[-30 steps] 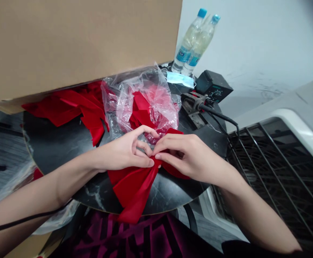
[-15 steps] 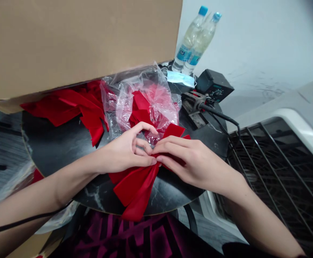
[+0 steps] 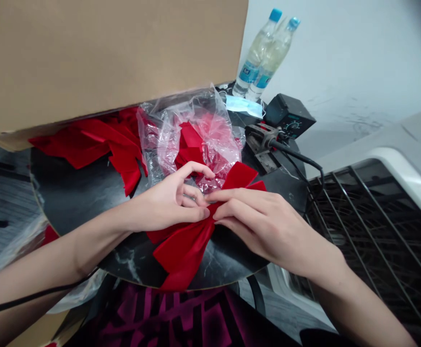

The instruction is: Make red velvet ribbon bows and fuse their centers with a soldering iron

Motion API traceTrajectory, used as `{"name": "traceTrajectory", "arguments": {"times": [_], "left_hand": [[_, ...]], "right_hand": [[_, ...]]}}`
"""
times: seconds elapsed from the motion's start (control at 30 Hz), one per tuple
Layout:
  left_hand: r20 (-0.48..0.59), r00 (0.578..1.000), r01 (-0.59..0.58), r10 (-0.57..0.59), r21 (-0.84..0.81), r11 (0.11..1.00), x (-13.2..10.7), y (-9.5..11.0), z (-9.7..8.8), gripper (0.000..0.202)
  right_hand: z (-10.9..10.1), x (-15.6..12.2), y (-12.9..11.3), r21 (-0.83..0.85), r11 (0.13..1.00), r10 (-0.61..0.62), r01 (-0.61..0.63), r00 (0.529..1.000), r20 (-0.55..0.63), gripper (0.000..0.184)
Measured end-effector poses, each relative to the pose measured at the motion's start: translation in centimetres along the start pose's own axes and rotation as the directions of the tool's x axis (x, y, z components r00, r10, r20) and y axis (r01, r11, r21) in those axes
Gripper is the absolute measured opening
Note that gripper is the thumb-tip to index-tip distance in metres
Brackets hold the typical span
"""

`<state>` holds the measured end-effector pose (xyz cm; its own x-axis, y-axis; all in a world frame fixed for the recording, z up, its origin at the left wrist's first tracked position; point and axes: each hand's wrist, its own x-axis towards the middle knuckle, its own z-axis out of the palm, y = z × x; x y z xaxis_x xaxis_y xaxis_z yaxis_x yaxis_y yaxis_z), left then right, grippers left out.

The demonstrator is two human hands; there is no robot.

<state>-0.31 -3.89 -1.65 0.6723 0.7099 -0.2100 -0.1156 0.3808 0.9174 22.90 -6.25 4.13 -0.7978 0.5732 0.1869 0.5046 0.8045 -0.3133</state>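
Observation:
A red velvet-like ribbon bow [image 3: 187, 246] lies gathered between my hands over the near part of the round black table [image 3: 131, 258]. My left hand [image 3: 172, 202] pinches the bow's middle with its thumb, its other fingers curled. From the right, my right hand [image 3: 268, 221] closes its thumb and fingertips on the same gathered middle. Loops fan out toward me, and more red ribbon [image 3: 239, 176] sticks out beyond my right hand. The knot itself is mostly hidden by my fingertips.
Clear plastic bag [image 3: 217, 130] with red pieces inside lies behind my hands; loose red fabric [image 3: 91, 140] is at left. A large cardboard box [image 3: 105, 53] stands behind. At right are a soldering station [image 3: 288, 115], iron stand [image 3: 263, 149], face mask [image 3: 244, 106], bottles [image 3: 256, 58] and grilled appliance [image 3: 384, 159].
My right hand has shifted slightly right, its fingers repositioned along the bow's middle. The ribbon's far end has moved up and right, and the near loops have swung a little left.

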Motion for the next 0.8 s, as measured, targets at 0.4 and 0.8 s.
{"name": "traceTrajectory", "arguments": {"times": [0.4,0.8], "left_hand": [[-0.013,1.0,0.012,-0.013,-0.089,0.996,0.3,0.0,-0.1,0.063],[-0.105,0.991,0.075,-0.079,-0.046,0.996,0.6,0.0,0.8,0.058]], "right_hand": [[0.2,-1.0,1.1,-0.117,0.974,-0.205,0.195,0.976,-0.08,0.012],[0.4,-0.6,2.0,0.04,0.974,-0.22,0.221,0.975,-0.025,0.01]]}}
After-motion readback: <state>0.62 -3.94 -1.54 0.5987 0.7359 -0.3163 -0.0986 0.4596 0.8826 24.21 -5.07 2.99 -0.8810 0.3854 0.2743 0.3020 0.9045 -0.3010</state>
